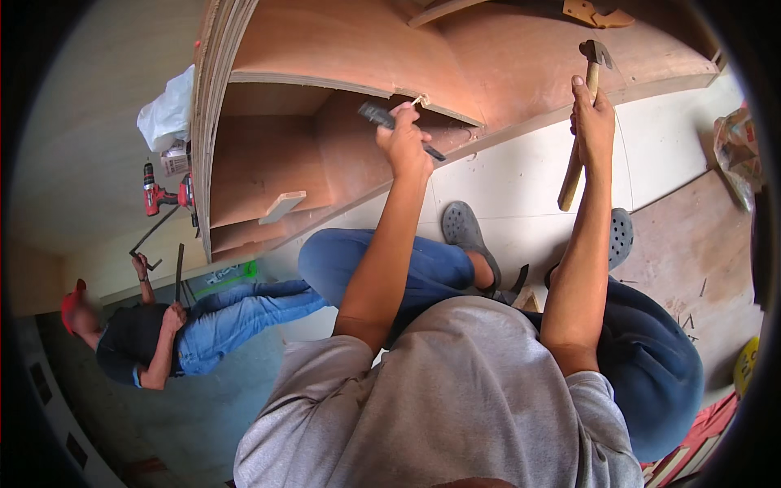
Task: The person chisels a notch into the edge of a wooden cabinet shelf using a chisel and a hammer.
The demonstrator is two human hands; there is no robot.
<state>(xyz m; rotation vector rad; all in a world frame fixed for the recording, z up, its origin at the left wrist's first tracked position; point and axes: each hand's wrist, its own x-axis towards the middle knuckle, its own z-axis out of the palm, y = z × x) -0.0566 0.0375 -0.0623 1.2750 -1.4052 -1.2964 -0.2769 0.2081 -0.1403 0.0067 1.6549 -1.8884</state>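
Note:
My left hand is closed around a dark chisel-like tool, whose exact kind is hard to make out. It is held at the front edge of a plywood cabinet panel, where a pale curl of wood shows beside my fingers. To the right, my right hand grips a claw hammer by its wooden handle, head upward, raised over the pale tiled floor. The hammer and the dark tool are well apart. Below the panel is the open cabinet compartment.
A loose wood strip juts from the cabinet. At far left are a red drill and a white plastic bag. A co-worker in a red cap holds a long bar. Nails lie on a plywood board at right.

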